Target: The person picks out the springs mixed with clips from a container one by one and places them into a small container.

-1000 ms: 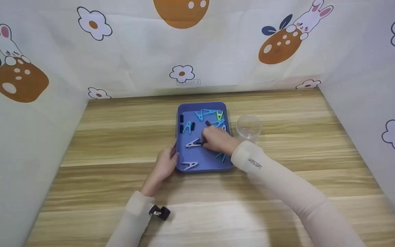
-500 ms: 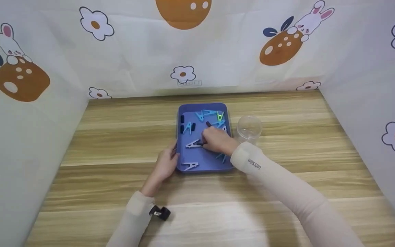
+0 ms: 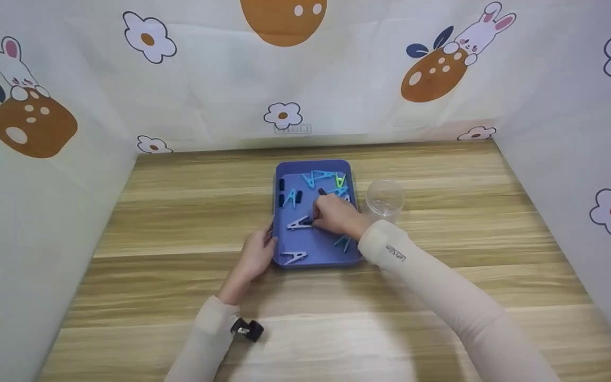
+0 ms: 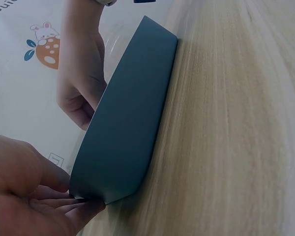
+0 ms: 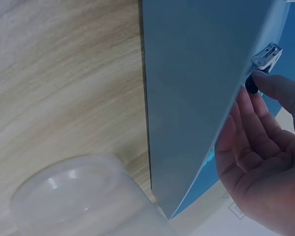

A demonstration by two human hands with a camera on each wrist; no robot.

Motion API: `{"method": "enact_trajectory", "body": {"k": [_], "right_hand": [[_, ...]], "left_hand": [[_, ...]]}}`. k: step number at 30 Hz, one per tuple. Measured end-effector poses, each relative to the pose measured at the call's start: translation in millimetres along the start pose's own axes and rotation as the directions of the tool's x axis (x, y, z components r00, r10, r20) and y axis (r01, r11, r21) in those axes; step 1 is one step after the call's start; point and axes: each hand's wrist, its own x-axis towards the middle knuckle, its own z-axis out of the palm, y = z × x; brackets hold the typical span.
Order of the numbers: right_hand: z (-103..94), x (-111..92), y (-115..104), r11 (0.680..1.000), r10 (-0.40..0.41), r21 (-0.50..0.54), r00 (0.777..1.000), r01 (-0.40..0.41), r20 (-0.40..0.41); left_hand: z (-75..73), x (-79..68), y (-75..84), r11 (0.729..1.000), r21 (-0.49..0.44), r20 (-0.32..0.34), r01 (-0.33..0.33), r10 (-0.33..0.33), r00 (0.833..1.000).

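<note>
A blue tray [image 3: 316, 249] holds several clothespins and black stubs. My left hand [image 3: 256, 253] grips its left side; in the left wrist view the thumb and fingers close at the tray's end. My right hand [image 3: 337, 215] reaches into the middle of the tray. Between its thumb and fingers it pinches a small black piece [image 5: 251, 84], right at the end of a pale grey clothespin [image 5: 268, 55]. Just beyond the knuckles a dark stub [image 3: 322, 191] shows. Another grey clothespin [image 3: 295, 257] lies near the front of the tray.
Right of the tray stands a clear plastic cup [image 3: 385, 199], close to the right forearm. Light blue clothespins [image 3: 324, 174] and a green clothespin [image 3: 340, 180] lie at the tray's back. A patterned cloth [image 3: 220, 95] rises behind the wooden table [image 3: 178, 212].
</note>
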Motion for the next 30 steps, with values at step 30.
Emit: {"method": "enact_trajectory", "body": {"k": [30], "right_hand": [[2.6, -1.0, 2.6, 0.976, -0.02, 0.215, 0.997, 0.036, -0.074]], "left_hand": [[-0.7, -1.0, 2.8, 1.0, -0.012, 0.013, 0.009, -0.009, 1.0]]}}
